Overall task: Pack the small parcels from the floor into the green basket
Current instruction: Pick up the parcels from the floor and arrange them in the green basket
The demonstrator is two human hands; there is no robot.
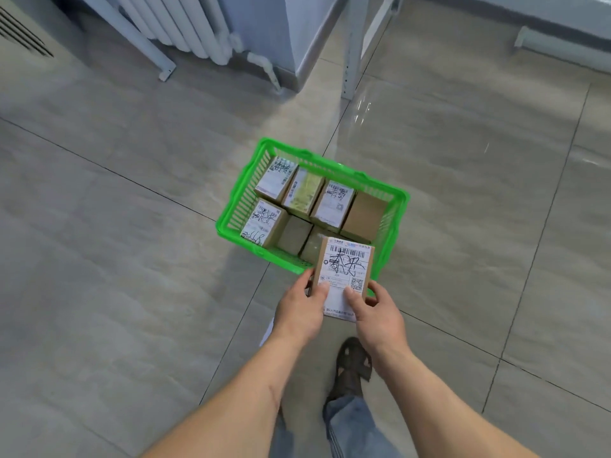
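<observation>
A green plastic basket (231, 206) stands on the tiled floor in the middle of the view. Several small cardboard parcels (332, 203) with white shipping labels lie packed side by side inside it. A gap shows in the near row, right of the near-left parcel (261, 221). I hold one more labelled parcel (345, 269) in the air over the basket's near right corner. My left hand (299, 309) grips its lower left edge and my right hand (377, 312) grips its lower right edge, thumbs on the label.
A white radiator (185, 28) and its pipe stand against the wall at the back. A metal frame leg (352, 47) rises behind the basket, and another slanted leg (132, 38) is at back left. My sandalled foot (353, 361) is below my hands.
</observation>
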